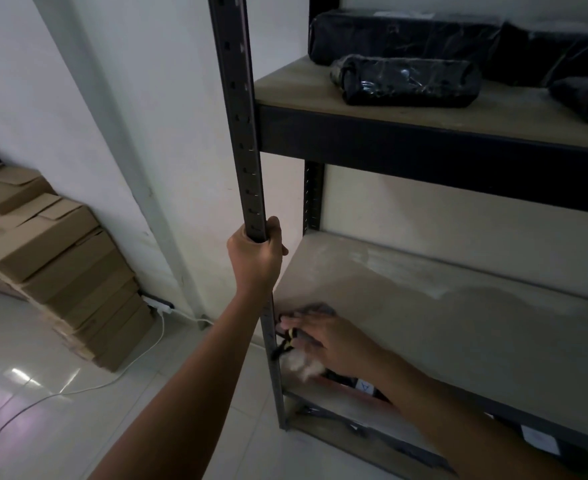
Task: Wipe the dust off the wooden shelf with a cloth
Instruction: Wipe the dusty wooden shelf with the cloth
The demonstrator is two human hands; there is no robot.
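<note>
Right hand (pixel 323 336) is pressing flat-fingered on the soft, light grey cloth (pixel 315 309) at lower-centre shelf (pixel 424 327) edge, while left hand (pixel 256 252) is gripping the upright post (pixel 240 116).

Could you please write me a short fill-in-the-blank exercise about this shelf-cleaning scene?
1. The left hand grips the rack's metal ____.
2. The right hand presses the cloth on the ____ shelf board's front left corner.
3. The black wrapped bundles lie on the ____ shelf.

Missing words: post; middle; upper
</note>
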